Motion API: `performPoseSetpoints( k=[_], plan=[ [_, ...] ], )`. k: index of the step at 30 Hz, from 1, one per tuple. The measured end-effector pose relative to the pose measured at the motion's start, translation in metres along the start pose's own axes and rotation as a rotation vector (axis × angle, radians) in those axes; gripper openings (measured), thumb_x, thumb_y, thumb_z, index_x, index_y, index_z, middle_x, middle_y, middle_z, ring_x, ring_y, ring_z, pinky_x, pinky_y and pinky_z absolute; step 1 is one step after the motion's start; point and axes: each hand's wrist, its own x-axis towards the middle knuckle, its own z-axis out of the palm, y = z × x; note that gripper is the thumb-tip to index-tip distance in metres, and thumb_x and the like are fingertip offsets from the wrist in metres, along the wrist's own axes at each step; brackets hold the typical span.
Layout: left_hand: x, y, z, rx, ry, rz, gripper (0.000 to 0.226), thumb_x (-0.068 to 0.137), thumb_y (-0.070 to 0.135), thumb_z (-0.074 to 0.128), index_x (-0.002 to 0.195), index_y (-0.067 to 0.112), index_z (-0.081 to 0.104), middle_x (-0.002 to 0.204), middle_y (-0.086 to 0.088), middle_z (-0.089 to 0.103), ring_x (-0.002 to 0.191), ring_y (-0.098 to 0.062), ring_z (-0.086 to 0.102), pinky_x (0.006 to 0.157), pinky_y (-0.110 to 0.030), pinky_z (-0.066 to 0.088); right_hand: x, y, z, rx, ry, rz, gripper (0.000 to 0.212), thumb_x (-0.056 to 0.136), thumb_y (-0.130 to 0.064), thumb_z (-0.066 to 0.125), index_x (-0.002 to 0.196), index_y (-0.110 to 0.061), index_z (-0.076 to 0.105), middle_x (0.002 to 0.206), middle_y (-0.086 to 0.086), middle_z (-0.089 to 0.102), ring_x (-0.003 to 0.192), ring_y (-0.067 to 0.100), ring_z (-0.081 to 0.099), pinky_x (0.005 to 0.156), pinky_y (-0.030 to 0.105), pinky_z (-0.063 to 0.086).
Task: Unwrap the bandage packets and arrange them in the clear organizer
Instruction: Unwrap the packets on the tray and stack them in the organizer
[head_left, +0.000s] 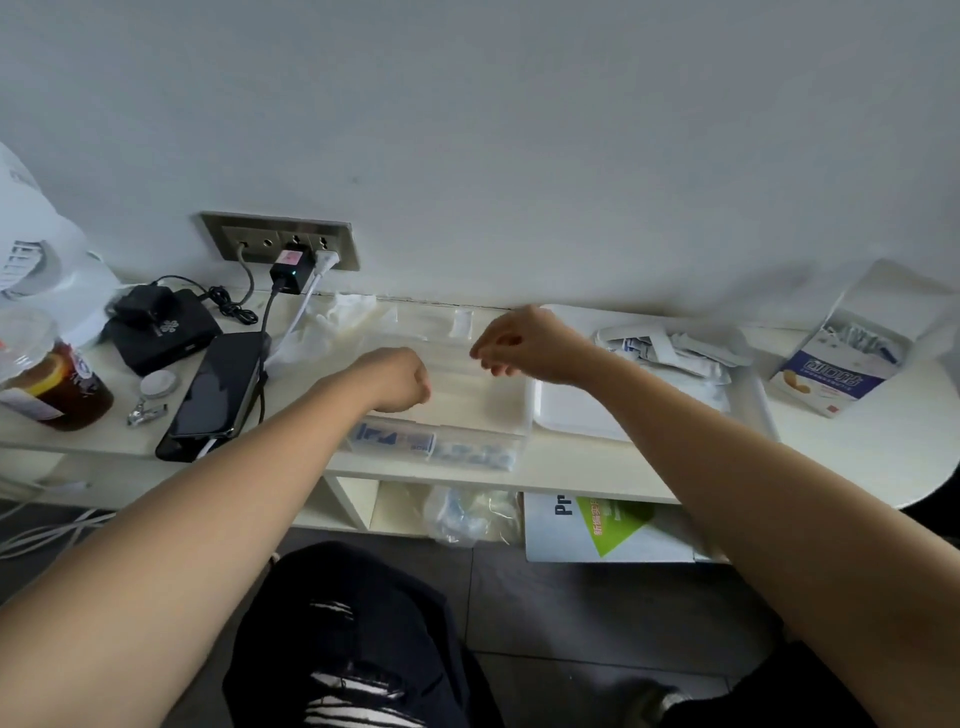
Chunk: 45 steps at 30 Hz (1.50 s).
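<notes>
Hands: two, the left hand (400, 376) and the right hand (519, 343), both mid-frame.
Clear organizer (493, 410): one, at centre; two filled compartments show along its lower edge.
White tray (571, 410): one, right of centre.
Torn wrappers (670, 348): one heap, too tangled to count.
Bandage box (831, 374): one, at right.
Phone (218, 389): one, left of centre.
Black box (161, 332): one, upper left of the phone.
Drink cup (47, 374): one, far left.
Socket plate (280, 241): one, with three plugs in it.
Nail clipper (148, 413): one.
Round cap (158, 384): one.
Booklet (608, 525): one, below centre.
Plastic bag (472, 512): one, left of the booklet.
</notes>
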Motion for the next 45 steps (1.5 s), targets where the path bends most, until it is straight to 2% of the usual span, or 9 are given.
performPoseSetpoints(
  k=[5,8,11,16,24,30,34,41,45],
  plan=[
    [0.002,0.046,-0.003,-0.056,0.407,0.142,0.023,0.090,0.020,0.050,0.099,0.020,0.072,0.105,0.001,0.070,0.097,-0.023,0.062,0.081,-0.029,0.048,-0.029,0.054,-0.043,0.051,0.330,0.101,0.015,0.087,-0.009,0.059,0.090,-0.011,0.073,0.079,0.006,0.070,0.065,0.014,0.063,0.068,0.028,0.052],
    [0.006,0.093,0.004,-0.127,0.499,0.253,0.022,0.088,0.017,0.052,0.096,0.021,0.072,0.101,0.002,0.070,0.094,-0.021,0.062,0.080,-0.028,0.046,-0.045,0.097,-0.061,-0.082,0.413,0.248,0.020,0.084,-0.010,0.059,0.100,-0.015,0.071,0.093,0.008,0.070,0.075,0.021,0.062,0.068,0.026,0.049],
    [0.017,0.141,0.021,-0.143,0.457,0.352,0.021,0.086,0.016,0.053,0.095,0.022,0.071,0.099,0.002,0.070,0.092,-0.021,0.063,0.079,-0.027,0.046,-0.062,0.138,-0.077,-0.277,0.433,0.352,0.038,0.082,-0.011,0.063,0.120,-0.012,0.060,0.123,0.014,0.057,0.111,0.031,0.054,0.093,0.032,0.041],
    [0.044,0.191,0.057,-0.092,0.337,0.405,0.020,0.088,0.017,0.053,0.100,0.020,0.069,0.106,-0.002,0.067,0.100,-0.022,0.060,0.084,-0.029,0.046,-0.072,0.179,-0.087,-0.403,0.261,0.401,0.065,0.078,-0.016,0.068,0.137,-0.018,0.043,0.141,0.010,0.044,0.128,0.030,0.039,0.104,0.038,0.036],
    [0.083,0.220,0.082,-0.071,0.195,0.305,0.042,0.086,0.017,0.058,0.127,0.015,0.053,0.125,-0.010,0.058,0.113,-0.028,0.056,0.089,-0.030,0.042,-0.065,0.198,-0.088,-0.500,0.286,0.289,0.047,0.078,-0.030,0.074,0.122,-0.021,0.058,0.122,0.007,0.055,0.118,0.027,0.045,0.090,0.033,0.038],
    [0.085,0.218,0.086,-0.131,0.172,0.239,0.046,0.085,0.019,0.058,0.130,0.014,0.051,0.130,-0.013,0.052,0.117,-0.031,0.052,0.092,-0.031,0.041,-0.069,0.198,-0.091,-0.419,0.287,0.239,0.037,0.081,-0.029,0.071,0.116,-0.021,0.065,0.113,0.005,0.059,0.108,0.025,0.052,0.073,0.024,0.033],
    [0.082,0.215,0.092,-0.185,0.175,0.213,0.045,0.085,0.019,0.058,0.129,0.015,0.051,0.129,-0.013,0.051,0.113,-0.031,0.055,0.090,-0.030,0.042,-0.075,0.199,-0.083,-0.394,0.307,0.227,0.029,0.082,-0.027,0.069,0.109,-0.020,0.068,0.104,0.003,0.061,0.099,0.021,0.055,0.069,0.024,0.034],
    [0.067,0.209,0.102,-0.378,0.154,0.149,0.051,0.085,0.018,0.060,0.134,0.013,0.047,0.124,-0.008,0.057,0.109,-0.026,0.057,0.091,-0.031,0.045,-0.089,0.194,-0.071,-0.360,0.306,0.271,0.034,0.083,-0.025,0.069,0.116,-0.020,0.063,0.119,0.007,0.054,0.107,0.026,0.053,0.082,0.029,0.040],
    [0.066,0.209,0.104,-0.515,0.137,0.123,0.053,0.083,0.017,0.062,0.134,0.011,0.048,0.120,-0.009,0.061,0.107,-0.029,0.060,0.093,-0.037,0.048,-0.087,0.192,-0.071,-0.367,0.253,0.293,0.053,0.078,-0.032,0.075,0.126,-0.019,0.057,0.126,0.008,0.053,0.112,0.027,0.051,0.089,0.032,0.042]
  ],
)
